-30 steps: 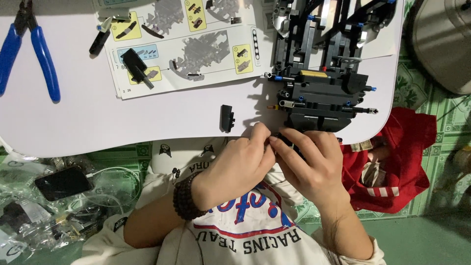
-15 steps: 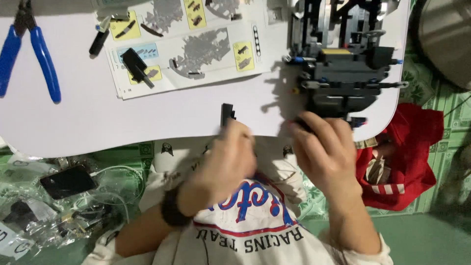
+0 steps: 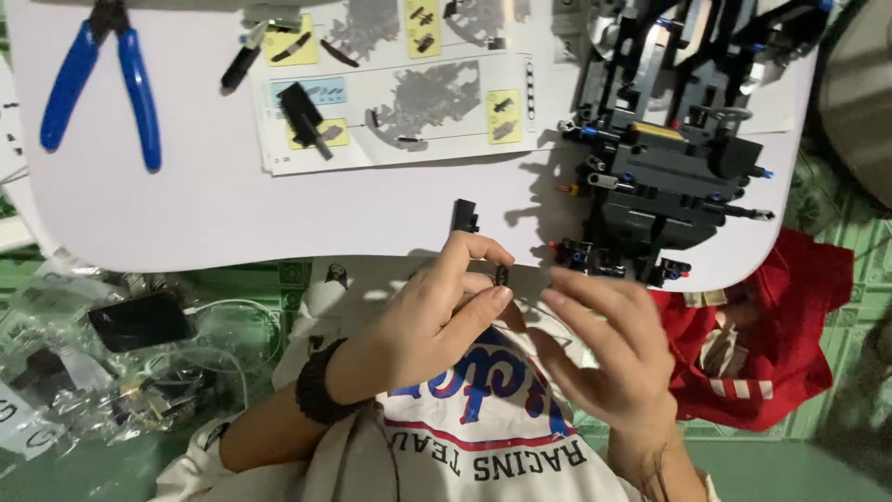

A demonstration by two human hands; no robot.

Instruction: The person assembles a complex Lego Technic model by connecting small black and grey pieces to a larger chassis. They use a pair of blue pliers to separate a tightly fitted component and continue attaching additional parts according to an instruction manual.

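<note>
1. Since the earlier frame, your left hand [image 3: 437,316] has lifted a small black piece [image 3: 502,275] off the near edge of the white table [image 3: 223,214], pinched between thumb and fingertips.
2. Your right hand [image 3: 609,349] hovers just beside it, fingers spread, holding nothing.
3. A black brick model [image 3: 660,177] sits at the table's right edge, near the instruction booklet [image 3: 400,93].

The big black plastic brick model [image 3: 664,177] looks shiny, the white smooth table [image 3: 186,214] looks matt, the blue-handled pliers [image 3: 102,79] have rubbery grips.
</note>
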